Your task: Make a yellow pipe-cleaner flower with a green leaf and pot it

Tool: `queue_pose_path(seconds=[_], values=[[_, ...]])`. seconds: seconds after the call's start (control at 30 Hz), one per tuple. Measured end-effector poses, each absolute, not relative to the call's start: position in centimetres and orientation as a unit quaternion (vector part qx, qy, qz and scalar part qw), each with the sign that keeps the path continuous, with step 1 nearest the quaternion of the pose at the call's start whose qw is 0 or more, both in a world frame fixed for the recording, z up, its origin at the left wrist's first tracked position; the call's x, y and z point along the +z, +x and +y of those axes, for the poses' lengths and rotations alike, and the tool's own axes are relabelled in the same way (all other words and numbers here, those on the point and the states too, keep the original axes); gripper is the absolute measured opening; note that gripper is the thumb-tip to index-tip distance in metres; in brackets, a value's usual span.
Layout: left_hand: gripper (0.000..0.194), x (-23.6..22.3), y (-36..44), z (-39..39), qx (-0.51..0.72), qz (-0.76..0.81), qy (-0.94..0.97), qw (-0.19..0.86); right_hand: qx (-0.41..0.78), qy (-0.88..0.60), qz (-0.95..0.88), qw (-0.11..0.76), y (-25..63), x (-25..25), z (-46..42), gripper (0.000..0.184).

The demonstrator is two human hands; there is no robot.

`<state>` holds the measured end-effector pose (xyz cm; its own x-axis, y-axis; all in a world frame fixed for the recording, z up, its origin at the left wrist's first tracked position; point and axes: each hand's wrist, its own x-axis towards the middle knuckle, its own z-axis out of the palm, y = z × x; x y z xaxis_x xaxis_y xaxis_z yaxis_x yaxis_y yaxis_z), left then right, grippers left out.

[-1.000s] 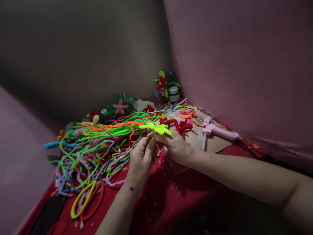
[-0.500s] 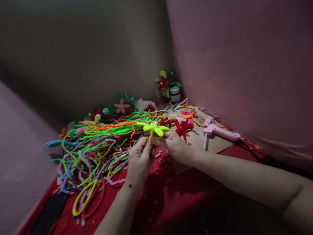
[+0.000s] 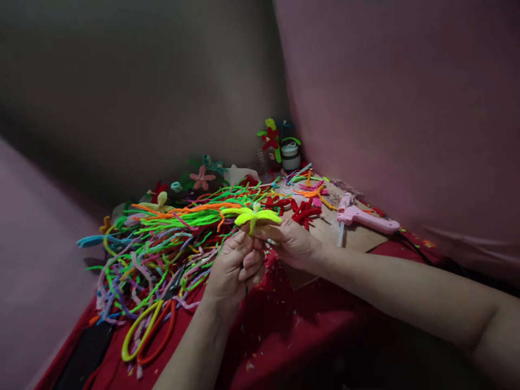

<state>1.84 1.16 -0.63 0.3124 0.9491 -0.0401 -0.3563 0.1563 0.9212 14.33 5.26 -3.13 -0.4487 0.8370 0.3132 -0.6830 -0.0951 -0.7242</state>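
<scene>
A bright yellow pipe-cleaner flower (image 3: 257, 216) with a pale tuft at its centre is held up over the front of the table. My left hand (image 3: 235, 265) is closed around its stem just below the petals, fingers curled in. From the right, my right hand (image 3: 290, 241) pinches the flower's underside, its fingertips partly hidden beneath the petals. Behind my hands spreads a heap of pipe cleaners (image 3: 179, 219) in green, orange, purple and other colours. Red pipe-cleaner flowers (image 3: 303, 212) lie just beyond my right hand.
Scissors (image 3: 148, 330) with yellow and red handles lie at the front left beside a black flat object (image 3: 83, 355). A pink glue gun (image 3: 368, 216) rests on cardboard (image 3: 371, 245) at the right. Finished flowers (image 3: 270, 138) and a lidded grey jar (image 3: 291, 157) stand in the back corner.
The yellow flower has tipped, so its petals now show more from the side. My left hand has turned and curled its fingers more around the stem.
</scene>
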Motion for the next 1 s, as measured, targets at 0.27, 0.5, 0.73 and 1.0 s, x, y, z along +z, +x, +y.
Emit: queue_pose_path(seconds=[0.27,0.5,0.73,1.0], values=[[0.016,-0.4,2.0,1.2,0.460,0.362,0.449,0.675,0.718,-0.110,-0.431,0.535,14.5,-3.7,5.7,0.016],[0.024,-1.1,2.6,1.3,0.481,0.404,0.513,0.584,0.720,-0.138,-0.413,0.540,14.5,-4.2,6.0,0.016],[0.019,-1.7,2.8,1.5,0.506,0.407,0.501,0.572,0.718,-0.138,-0.418,0.539,14.3,-4.2,6.1,0.021],[0.019,-1.8,2.8,1.6,0.516,0.410,0.497,0.564,0.703,-0.137,-0.441,0.541,14.5,-4.1,6.2,0.024]])
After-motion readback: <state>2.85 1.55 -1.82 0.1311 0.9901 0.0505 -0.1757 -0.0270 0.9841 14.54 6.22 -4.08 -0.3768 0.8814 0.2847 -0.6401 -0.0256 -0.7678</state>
